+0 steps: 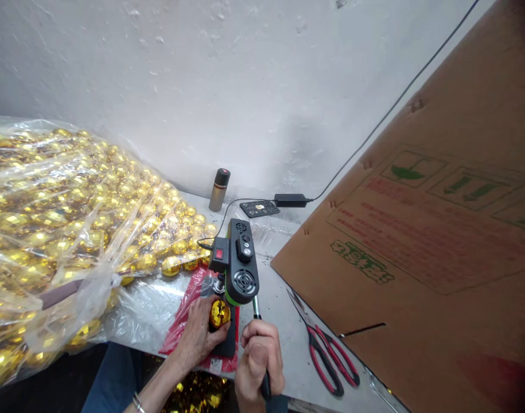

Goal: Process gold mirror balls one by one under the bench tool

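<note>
Pinching a gold ball [220,314] in the left hand [199,325], just beside the black machine [244,267] on the worktop [293,361] — clutching a lever [256,308] in the right hand [261,355]. Hard to tell from this angle — perhaps touching the machine, perhaps not.

From the machine [242,261], the bag [94,201] blocks nine o'clock, the carton [417,229] three. Desk [269,282] room opens at four, before scissors [311,328].

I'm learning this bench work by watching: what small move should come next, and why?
Probably a gentle pull on the lever with the right hand, since that hand grips it while the left hand holds a gold ball close by the black machine.
</note>
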Motion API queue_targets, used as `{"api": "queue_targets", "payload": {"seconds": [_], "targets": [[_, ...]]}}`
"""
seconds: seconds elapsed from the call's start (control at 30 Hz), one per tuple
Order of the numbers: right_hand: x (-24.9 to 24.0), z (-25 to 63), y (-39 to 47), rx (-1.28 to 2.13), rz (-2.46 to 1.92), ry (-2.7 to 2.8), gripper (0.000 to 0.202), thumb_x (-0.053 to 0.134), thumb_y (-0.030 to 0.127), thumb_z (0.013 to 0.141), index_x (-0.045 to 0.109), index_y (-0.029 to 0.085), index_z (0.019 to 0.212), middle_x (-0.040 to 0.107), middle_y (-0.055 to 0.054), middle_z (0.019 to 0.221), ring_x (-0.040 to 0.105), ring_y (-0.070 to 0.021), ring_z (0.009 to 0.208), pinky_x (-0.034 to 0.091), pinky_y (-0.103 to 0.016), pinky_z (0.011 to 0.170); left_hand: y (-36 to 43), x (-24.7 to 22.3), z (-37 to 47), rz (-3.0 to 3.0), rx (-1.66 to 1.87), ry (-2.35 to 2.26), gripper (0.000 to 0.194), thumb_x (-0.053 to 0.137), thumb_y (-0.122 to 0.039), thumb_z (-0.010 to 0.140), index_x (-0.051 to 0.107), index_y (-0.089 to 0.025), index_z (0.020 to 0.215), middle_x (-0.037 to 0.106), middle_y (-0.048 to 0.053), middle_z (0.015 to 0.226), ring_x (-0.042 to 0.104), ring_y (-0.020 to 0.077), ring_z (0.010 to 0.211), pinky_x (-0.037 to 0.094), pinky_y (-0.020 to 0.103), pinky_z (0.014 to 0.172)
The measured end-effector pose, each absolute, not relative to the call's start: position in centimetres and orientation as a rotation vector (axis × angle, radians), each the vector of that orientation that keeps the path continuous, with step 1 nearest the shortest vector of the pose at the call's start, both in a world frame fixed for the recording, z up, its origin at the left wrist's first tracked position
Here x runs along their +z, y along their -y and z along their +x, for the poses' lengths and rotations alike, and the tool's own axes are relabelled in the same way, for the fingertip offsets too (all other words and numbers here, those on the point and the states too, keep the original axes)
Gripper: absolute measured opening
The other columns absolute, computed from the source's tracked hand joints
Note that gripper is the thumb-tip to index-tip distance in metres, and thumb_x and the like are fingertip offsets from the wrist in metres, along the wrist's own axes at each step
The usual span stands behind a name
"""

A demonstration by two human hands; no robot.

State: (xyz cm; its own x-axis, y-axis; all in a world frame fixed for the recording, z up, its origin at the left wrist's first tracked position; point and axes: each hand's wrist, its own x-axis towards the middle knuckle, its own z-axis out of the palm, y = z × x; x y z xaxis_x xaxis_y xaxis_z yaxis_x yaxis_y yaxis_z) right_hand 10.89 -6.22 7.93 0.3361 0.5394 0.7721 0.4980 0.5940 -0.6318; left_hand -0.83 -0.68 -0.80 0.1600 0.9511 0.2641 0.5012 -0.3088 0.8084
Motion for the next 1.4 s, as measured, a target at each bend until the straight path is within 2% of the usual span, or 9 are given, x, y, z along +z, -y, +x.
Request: {"api": "queue_targets", "payload": {"seconds": [0.83, 1.13, 1.4], "targets": [[7.7, 10.5, 5.5, -0.037, -0.960, 1.245, 0.034, 0.042, 0.022, 0.111, 0.052, 0.023, 0.078, 0.057, 0.002, 0.078, 0.053, -0.0129, 0.064, 0.045, -0.028, 0.063, 0.8, -0.8, -0.8, 1.850, 1.063, -1.374, 0.045, 0.074, -0.032, 0.082, 0.069, -0.021, 0.126, 0.077, 0.011, 0.110, 0.071, 0.0343, 0.103, 0.059, 0.053, 0.092], [7.1, 10.6, 5.6, -0.043, -0.969, 1.248, 0.038, 0.042, 0.027, 0.112, 0.051, 0.023, 0.076, 0.056, 0.003, 0.075, 0.053, -0.0130, 0.065, 0.048, -0.032, 0.073, 0.9, -1.3, -0.5, 1.825, 1.093, -1.378, 0.044, 0.073, -0.030, 0.082, 0.070, -0.022, 0.125, 0.076, 0.010, 0.110, 0.070, 0.0338, 0.104, 0.058, 0.052, 0.092], [6.9, 9.8, 5.2, -0.024, -0.935, 1.165, 0.038, 0.040, 0.024, 0.111, 0.050, 0.023, 0.075, 0.053, 0.003, 0.074, 0.051, -0.0134, 0.063, 0.045, -0.030, 0.065, 0.8, -1.5, -0.4, 1.841, 1.104, -1.377, 0.046, 0.074, -0.031, 0.080, 0.069, -0.020, 0.125, 0.076, 0.012, 0.109, 0.071, 0.0354, 0.103, 0.059, 0.054, 0.093]]}}
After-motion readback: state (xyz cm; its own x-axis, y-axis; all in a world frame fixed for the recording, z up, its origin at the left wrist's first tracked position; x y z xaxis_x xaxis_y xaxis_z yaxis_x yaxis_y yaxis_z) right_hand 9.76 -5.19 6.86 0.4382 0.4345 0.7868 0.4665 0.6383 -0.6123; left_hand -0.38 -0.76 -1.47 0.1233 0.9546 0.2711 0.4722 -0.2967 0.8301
